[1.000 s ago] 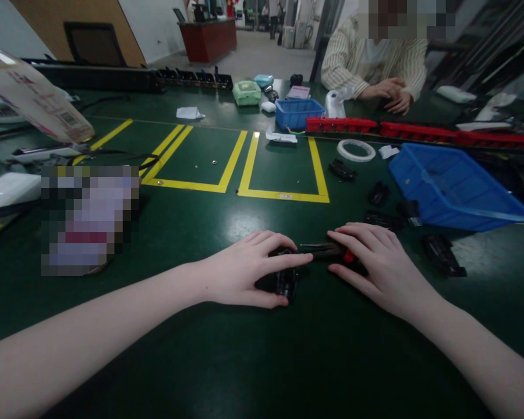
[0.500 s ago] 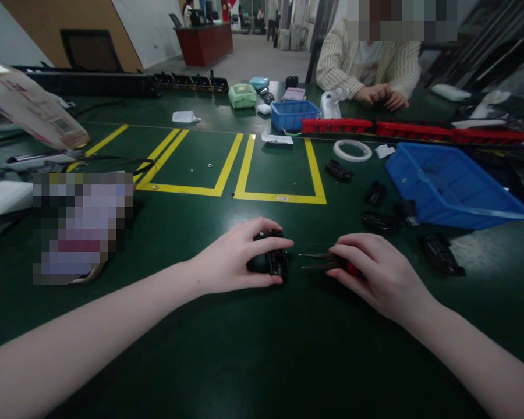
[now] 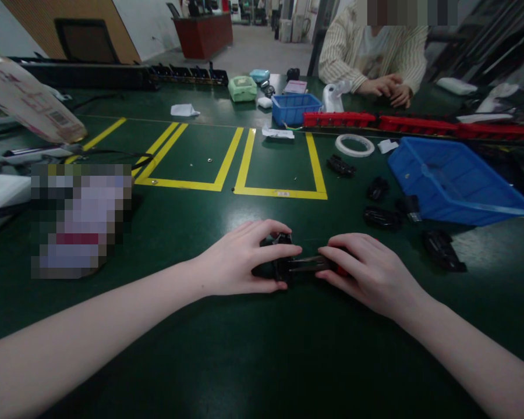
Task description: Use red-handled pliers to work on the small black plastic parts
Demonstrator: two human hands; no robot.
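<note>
On the bench [image 3: 262, 355], my left hand [image 3: 244, 259] grips a black part [image 3: 282, 270]; at its three o'clock, my right hand [image 3: 369, 267] grips pliers [image 3: 322, 263], tips at it. This seems unfinished; whether the loose parts [image 3: 382, 217] towards two o'clock are done, I cannot tell.

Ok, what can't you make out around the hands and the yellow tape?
All in the head view:
Pliers: handles mostly hidden by the right hand.
Black part: partly covered by the left hand.
Whether the pliers grip it: tips lost, dark against dark.
Label on the yellow tape: too small to read.
</note>
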